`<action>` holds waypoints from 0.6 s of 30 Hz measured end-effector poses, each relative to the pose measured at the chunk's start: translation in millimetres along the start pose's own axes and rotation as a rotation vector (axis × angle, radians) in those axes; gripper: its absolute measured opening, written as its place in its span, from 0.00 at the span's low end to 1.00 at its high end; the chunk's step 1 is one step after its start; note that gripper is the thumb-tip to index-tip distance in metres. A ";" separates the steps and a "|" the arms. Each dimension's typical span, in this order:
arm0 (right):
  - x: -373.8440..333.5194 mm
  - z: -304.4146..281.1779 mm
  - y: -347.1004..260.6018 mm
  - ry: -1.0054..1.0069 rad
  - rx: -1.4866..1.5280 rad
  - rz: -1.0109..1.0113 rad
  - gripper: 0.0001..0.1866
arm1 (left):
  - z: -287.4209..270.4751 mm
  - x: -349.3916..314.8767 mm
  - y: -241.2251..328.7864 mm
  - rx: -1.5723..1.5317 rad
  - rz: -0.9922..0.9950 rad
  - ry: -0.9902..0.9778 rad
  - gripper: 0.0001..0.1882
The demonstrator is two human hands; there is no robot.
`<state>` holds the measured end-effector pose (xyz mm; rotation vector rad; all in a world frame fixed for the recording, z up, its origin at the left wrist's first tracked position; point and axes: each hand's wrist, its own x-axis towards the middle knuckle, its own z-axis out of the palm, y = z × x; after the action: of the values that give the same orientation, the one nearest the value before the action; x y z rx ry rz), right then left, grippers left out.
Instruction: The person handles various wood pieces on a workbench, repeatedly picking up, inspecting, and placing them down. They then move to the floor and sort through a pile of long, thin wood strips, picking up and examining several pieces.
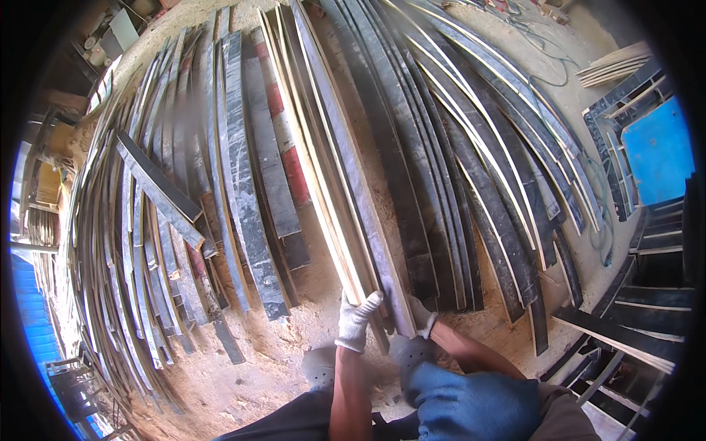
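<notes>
My left hand point(354, 323), in a pale work glove, is closed around the near end of long plywood strips whose light cut edges point(323, 213) face up. Its thumb lies over the top of them. Just to the right, a long grey-faced plywood strip point(364, 198) stands tilted on its edge. My right hand point(422, 317), also gloved, presses against its near end from the right and holds it. The board hides part of that hand's fingers. Both sets of strips run away from me toward the far side of the floor.
Dark plywood strips point(254, 220) spread over the sandy floor on the left, one short piece point(162, 191) lying across them. More long strips point(478, 154) lie on the right. A blue panel point(658, 151) and stacked dark boards point(647, 316) stand far right. My shoes point(318, 367) are close below.
</notes>
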<state>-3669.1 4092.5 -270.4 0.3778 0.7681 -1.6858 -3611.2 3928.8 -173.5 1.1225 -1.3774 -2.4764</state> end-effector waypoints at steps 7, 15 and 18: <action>8.3 -27.0 12.4 -0.363 0.100 0.010 0.20 | 5.9 2.3 -5.1 -0.040 0.053 -0.010 0.22; -17.8 2.3 7.6 0.404 -0.366 -0.429 0.34 | 5.5 1.3 -13.0 -0.141 -0.016 -0.047 0.21; -23.2 -12.2 7.5 0.368 -0.407 -0.510 0.38 | 13.5 1.0 -10.6 -0.130 -0.009 -0.054 0.20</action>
<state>-3657.7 4117.0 -267.1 0.2140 1.5526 -1.8863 -3617.8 3944.0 -177.9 1.0448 -1.2059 -2.5785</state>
